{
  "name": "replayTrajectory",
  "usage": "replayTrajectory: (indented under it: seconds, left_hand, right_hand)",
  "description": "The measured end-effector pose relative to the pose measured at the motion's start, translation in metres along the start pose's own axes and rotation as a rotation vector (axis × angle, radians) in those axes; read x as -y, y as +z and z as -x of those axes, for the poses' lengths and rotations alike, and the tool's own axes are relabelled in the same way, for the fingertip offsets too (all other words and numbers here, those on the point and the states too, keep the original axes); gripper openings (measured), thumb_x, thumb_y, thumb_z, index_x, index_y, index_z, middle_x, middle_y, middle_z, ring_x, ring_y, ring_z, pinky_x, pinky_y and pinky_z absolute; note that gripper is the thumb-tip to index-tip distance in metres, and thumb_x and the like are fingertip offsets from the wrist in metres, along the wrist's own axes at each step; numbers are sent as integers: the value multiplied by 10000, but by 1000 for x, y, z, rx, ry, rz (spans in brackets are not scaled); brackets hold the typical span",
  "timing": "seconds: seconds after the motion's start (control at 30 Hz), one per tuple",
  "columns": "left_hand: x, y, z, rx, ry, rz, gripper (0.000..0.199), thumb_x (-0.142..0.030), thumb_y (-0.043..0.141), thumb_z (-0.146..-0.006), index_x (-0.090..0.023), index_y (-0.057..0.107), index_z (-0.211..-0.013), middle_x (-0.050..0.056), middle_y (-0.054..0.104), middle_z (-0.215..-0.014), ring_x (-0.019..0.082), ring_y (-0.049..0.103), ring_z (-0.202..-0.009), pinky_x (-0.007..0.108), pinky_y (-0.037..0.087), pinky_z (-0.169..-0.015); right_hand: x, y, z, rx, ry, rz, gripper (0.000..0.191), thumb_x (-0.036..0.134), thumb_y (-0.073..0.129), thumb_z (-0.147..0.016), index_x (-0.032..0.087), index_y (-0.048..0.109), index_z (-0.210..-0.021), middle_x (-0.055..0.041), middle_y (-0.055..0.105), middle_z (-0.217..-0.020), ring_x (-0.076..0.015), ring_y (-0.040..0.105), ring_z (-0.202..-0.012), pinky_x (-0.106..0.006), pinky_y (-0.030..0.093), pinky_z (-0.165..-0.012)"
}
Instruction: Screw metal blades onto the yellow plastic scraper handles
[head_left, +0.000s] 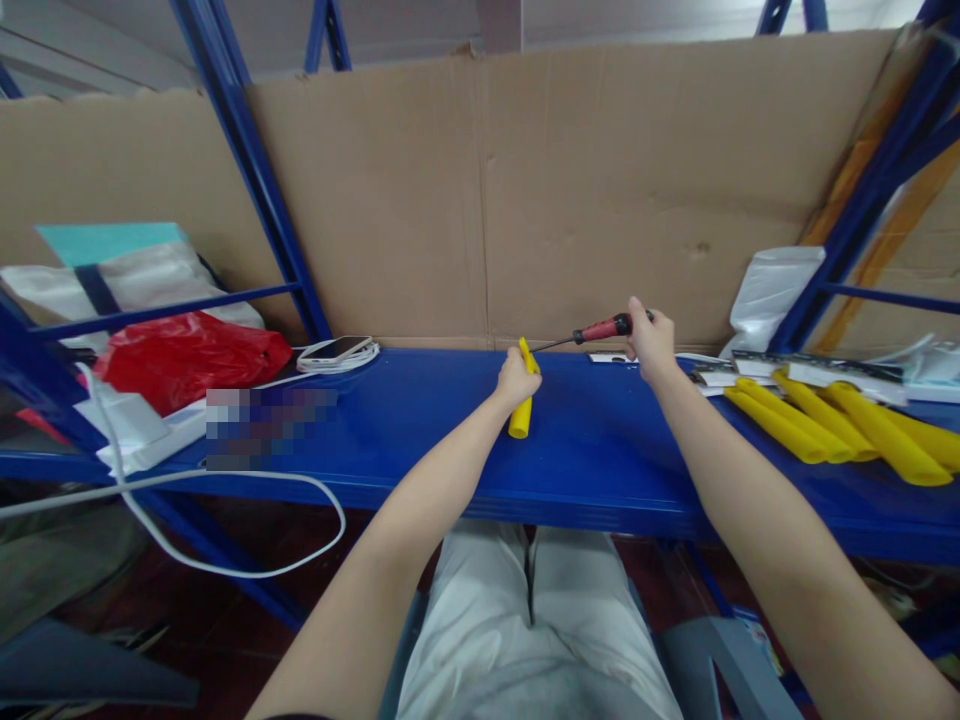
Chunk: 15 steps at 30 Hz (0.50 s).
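My left hand (pixel 517 380) is closed around a yellow tube-like piece (pixel 520 420), held tilted above the middle of the blue table. Its lower end shows a round rim, and its upper tip sticks out over my fingers. My right hand (pixel 651 338) grips the end of a screwdriver (pixel 600 330) with a red and black handle. The thin shaft points left, its tip meeting the yellow piece near my left fingers; the exact contact point is too small to make out.
Several yellow tubes (pixel 840 425) lie at the right of the blue table (pixel 420 430). At the left are a phone (pixel 337 348) on a coiled white cable, a red plastic bag (pixel 191 355) and a looping white cord (pixel 300 570). Cardboard (pixel 375 200) stands behind.
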<state>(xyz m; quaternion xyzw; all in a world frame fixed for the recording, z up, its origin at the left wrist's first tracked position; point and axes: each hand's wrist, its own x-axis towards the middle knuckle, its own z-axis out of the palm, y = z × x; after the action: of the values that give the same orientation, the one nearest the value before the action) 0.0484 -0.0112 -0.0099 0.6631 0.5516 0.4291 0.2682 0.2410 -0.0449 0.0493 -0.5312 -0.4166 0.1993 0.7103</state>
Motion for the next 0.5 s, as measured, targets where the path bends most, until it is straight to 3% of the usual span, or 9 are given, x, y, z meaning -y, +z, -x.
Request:
replayTrajectory:
  seconds: [0.17,0.5]
  left_hand:
    - [-2,1,1,-1,1,-25,467,-7,681,-679,-184,489,-1067,141,697,-1152,261,669,-1103,337,510,-867]
    - [-1,0,1,4,-3,-31,449,-8,692,-677,-192,488,-1031,134,704,-1130,261,670,-1096,332,513,-860]
  right_hand:
    - [0,2,0,-11,-14,-3,278,445,619,-855,230,472,-759,91,355,-437,-102,376,-361,-238,272,-361]
    - [-7,-1,-5,48,-66,29,504,713,590,-813,234,447,-749,71,367,-475,-109,392,-388,-253,289,-375]
